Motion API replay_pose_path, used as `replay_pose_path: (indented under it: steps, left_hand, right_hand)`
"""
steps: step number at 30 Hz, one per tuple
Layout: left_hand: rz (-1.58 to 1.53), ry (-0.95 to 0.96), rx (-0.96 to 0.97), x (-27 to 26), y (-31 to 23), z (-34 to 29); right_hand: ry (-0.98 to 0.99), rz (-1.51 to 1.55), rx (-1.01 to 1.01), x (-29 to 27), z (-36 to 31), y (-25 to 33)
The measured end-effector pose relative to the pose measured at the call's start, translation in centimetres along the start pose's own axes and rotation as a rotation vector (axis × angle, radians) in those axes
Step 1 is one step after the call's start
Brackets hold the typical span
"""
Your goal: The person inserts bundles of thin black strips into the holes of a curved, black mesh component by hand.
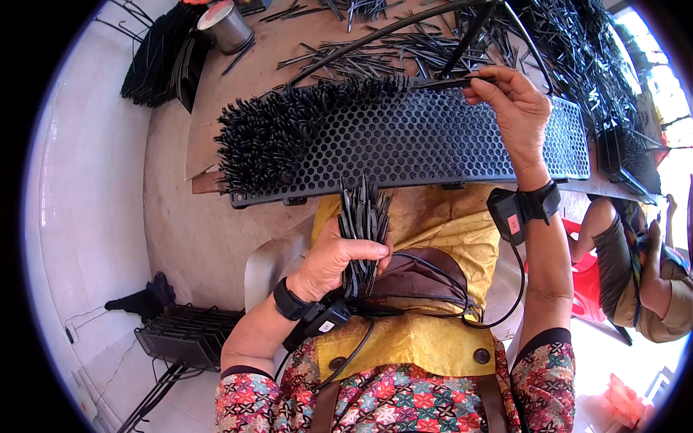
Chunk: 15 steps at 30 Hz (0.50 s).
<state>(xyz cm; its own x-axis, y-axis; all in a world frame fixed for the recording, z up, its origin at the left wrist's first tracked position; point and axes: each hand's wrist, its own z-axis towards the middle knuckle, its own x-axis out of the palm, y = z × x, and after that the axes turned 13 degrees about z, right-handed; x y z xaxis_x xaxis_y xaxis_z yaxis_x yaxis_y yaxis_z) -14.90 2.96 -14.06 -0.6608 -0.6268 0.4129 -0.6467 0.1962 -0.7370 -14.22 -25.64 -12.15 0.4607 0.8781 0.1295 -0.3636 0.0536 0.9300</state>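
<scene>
My left hand (326,264) is closed around an upright bundle of thin black strips (364,216), their tips fanned out above the thumb. A long perforated black panel (433,141) lies beyond it, full of small round holes. Thin black pieces (267,133) stand packed in the holes over its left end and along part of its far edge. At that far edge, right of the packed pieces, my right hand (514,108) pinches a dark thin strip (453,83) between thumb and fingers. Whether the strip's far end sits in a hole, I cannot tell.
Loose black strips (404,52) lie across the table (206,133), with a large heap (592,50) at the far right. A metal can (225,27) stands far left. Black racks (191,332) sit on the floor at left. Another person (642,267) sits at right.
</scene>
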Motion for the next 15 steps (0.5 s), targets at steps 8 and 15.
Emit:
replay_pose_path:
  steps: [8,15]
  left_hand:
    - [-0.01,0.019,0.029,-0.3,0.6,0.3]
    - [-0.069,-0.004,-0.007,-0.3,0.4,0.2]
  right_hand:
    - [0.026,-0.079,-0.003,0.2,0.2,0.1]
    - [0.275,-0.234,-0.024,0.9,1.4,1.9]
